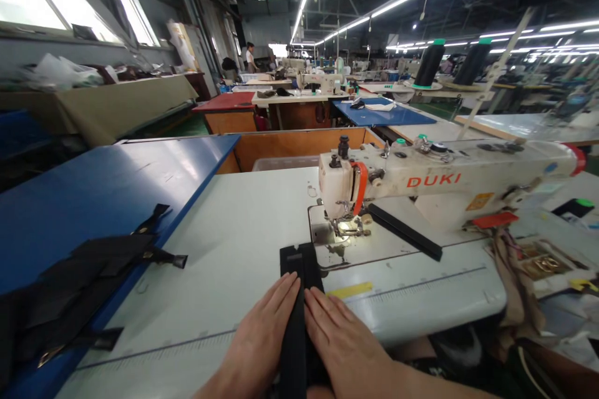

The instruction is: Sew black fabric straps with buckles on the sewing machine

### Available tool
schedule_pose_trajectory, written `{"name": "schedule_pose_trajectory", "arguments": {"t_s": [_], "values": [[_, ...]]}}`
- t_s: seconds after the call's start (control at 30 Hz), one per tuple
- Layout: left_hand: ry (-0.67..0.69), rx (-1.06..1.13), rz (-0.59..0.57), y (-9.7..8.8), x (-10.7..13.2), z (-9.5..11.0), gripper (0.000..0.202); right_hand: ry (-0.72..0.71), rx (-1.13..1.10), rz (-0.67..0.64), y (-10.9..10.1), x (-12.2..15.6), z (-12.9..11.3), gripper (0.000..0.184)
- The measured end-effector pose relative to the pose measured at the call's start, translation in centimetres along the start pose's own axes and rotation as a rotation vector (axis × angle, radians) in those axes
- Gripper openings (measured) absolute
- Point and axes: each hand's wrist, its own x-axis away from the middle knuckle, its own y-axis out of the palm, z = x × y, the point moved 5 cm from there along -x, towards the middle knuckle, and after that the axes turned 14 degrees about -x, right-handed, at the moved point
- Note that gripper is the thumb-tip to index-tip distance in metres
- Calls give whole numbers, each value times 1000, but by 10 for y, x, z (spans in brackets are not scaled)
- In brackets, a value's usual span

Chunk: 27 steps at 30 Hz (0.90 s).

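Observation:
Two black fabric strips lie one over the other on the pale sewing table: a narrow strip [294, 324] runs lengthwise over a wider black piece [311, 255]. My left hand [262, 327] rests on the left edge of the strips, fingers stretched out and flat. On the other side, my right hand [341, 336] lies flat with its fingertips against the narrow strip. Both thumbs are hard to make out. Just beyond the strips' far end stands the DUKI sewing machine [388, 177], its lit presser foot [349, 227] over the metal plate.
Right of the needle lies a black bar-like strip [405, 232]. Black pieces with metal hardware [93, 280] are heaped on the blue table [154, 168] at left. A tray of metal rings [543, 262] sits at right. Far back, a person [250, 57] stands.

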Motion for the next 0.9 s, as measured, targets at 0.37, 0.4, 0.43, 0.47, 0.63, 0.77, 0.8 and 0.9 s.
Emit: {"name": "schedule_pose_trajectory", "arguments": {"t_s": [0.37,0.4,0.43,0.47,0.63,0.77,0.8,0.9], "values": [[-133,196,68,6,-1,-17,60,-342,336,-56,-43,-10,1,56],[-132,202,65,4,-2,-17,59,-378,407,-36,-43,-14,3,48],[-126,204,61,2,-3,-18,57,-407,472,-11,-42,-17,4,41],[-124,203,64,1,-4,-18,55,-429,530,18,-41,-22,5,36],[-117,191,73,8,-1,-22,58,-385,720,221,-31,-41,9,34],[-61,174,86,13,-6,-13,64,-289,786,274,-23,-34,9,39],[-50,162,93,11,-9,-10,62,-262,781,270,-23,-30,10,40],[-3,109,82,1,-25,-1,55,-215,748,291,-24,-16,13,40]]}}
